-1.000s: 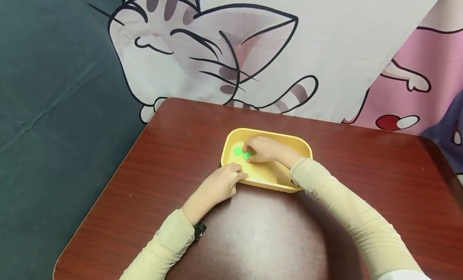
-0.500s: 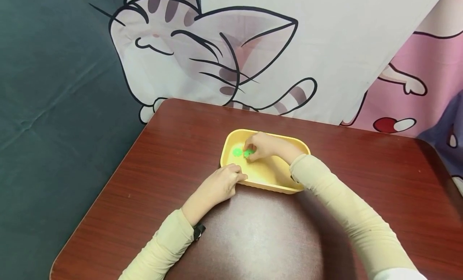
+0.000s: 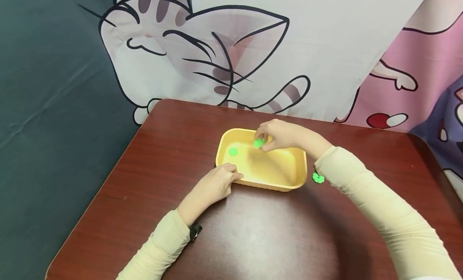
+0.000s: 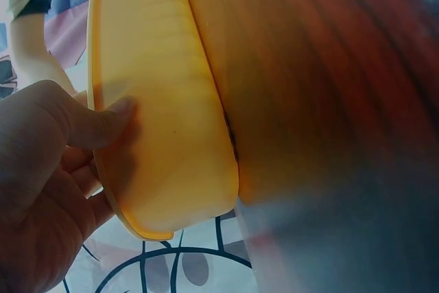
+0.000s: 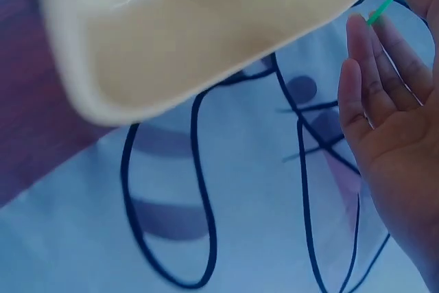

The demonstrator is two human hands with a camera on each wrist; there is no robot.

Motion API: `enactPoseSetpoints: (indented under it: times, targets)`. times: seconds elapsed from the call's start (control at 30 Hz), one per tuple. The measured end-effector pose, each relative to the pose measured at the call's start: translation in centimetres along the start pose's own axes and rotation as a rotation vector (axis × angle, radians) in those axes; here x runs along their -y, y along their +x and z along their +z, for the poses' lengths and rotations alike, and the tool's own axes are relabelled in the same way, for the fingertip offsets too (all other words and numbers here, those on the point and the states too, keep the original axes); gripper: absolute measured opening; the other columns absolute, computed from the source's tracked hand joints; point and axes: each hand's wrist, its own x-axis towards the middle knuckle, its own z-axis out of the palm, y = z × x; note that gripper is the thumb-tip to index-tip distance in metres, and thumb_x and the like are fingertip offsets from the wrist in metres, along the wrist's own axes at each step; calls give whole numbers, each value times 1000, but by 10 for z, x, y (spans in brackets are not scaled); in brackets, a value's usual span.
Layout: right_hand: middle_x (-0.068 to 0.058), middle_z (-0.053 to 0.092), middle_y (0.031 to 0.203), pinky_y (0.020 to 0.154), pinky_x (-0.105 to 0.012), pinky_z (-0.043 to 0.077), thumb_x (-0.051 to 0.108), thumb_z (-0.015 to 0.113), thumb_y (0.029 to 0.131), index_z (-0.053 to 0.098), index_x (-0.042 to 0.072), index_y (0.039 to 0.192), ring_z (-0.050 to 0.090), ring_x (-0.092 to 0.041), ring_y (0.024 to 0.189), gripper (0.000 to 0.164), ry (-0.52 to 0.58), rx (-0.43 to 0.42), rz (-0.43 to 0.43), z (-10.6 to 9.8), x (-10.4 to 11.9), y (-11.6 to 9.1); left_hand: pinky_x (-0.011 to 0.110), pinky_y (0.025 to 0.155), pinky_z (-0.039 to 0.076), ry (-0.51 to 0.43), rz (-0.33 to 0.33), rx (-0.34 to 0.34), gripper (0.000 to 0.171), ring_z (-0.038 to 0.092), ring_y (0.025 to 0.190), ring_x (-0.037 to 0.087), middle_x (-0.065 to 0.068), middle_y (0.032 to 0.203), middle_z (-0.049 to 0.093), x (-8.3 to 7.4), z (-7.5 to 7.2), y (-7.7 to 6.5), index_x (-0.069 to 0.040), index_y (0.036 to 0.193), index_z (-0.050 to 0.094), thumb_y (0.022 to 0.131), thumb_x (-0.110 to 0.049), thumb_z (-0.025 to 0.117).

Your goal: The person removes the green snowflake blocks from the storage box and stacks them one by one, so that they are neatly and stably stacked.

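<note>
A yellow rectangular tub [image 3: 267, 186] sits on the table. My left hand [image 3: 220, 181] grips its near left rim; in the left wrist view the thumb lies on the outer wall [image 4: 171, 128] and the fingers curl over the edge. Over the tub's far side, my right hand [image 3: 280, 135] pinches a thin green notched disc [image 3: 259, 143] between thumb and fingertips. The right wrist view shows that disc edge-on [image 5: 384, 6]. A second green disc [image 3: 233, 151] lies flat in the tub's left part. Another green disc [image 3: 318, 178] is on the table, just right of the tub beside the right sleeve.
The reddish-brown wooden table [image 3: 152, 151] reaches back to a hanging cloth [image 3: 325, 38] printed with a cartoon cat. A dark green cloth [image 3: 54, 111] hangs on the left. The right forearm crosses the table's right side.
My right hand has lifted the green disc up and right, toward the tub's far rim. The disc on the table has come into view from behind the right forearm. My left hand keeps its hold.
</note>
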Motion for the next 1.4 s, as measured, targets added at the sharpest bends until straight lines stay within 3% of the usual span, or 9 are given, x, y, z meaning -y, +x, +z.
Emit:
enactPoseSetpoints:
  times: [0.2, 0.43, 0.73, 0.9, 1.17, 1.4]
  targets:
    - [3, 62, 91, 75, -30, 50, 17, 69, 75, 68, 9, 99, 60, -11, 82, 26, -24, -40, 54, 0, -5, -46, 24, 65, 48, 10, -3, -8, 36, 57, 74, 16, 1, 74, 56, -1, -1, 1, -10, 91, 73, 69, 13, 57]
    - [4, 63, 91, 72, -34, 52, 14, 70, 76, 68, 10, 99, 61, -11, 79, 23, 24, -113, 174, 20, -18, -106, 24, 60, 45, 12, 14, -23, 34, 53, 68, 16, 1, 70, 51, 0, 0, 2, -11, 85, 71, 68, 14, 56]
    - [8, 64, 88, 66, -29, 53, 15, 76, 74, 69, 12, 97, 61, -9, 76, 24, 29, -254, 235, 41, -39, -158, 24, 59, 45, 14, 22, -24, 29, 53, 68, 17, 1, 69, 49, 0, 2, 2, -11, 81, 67, 69, 13, 58]
    - [7, 64, 85, 63, -29, 53, 10, 78, 70, 68, 9, 93, 61, -9, 72, 25, 9, -291, 218, 55, -47, -173, 25, 61, 46, 19, 24, -28, 29, 54, 69, 17, 1, 70, 51, -2, 1, 2, -10, 82, 68, 68, 13, 58]
    - [9, 60, 81, 62, -29, 49, 18, 78, 72, 68, 14, 92, 60, -9, 72, 24, -50, -228, 299, 70, -49, -177, 26, 63, 48, 14, 16, -32, 30, 55, 71, 17, 1, 71, 53, -2, 1, 2, -10, 84, 70, 68, 12, 59]
    - [11, 58, 77, 59, -27, 47, 21, 79, 70, 67, 16, 88, 58, -7, 68, 22, -108, -236, 312, 77, -49, -177, 26, 63, 48, 14, 18, -35, 29, 55, 70, 17, 1, 71, 52, -1, 2, 2, -10, 84, 69, 68, 12, 58]
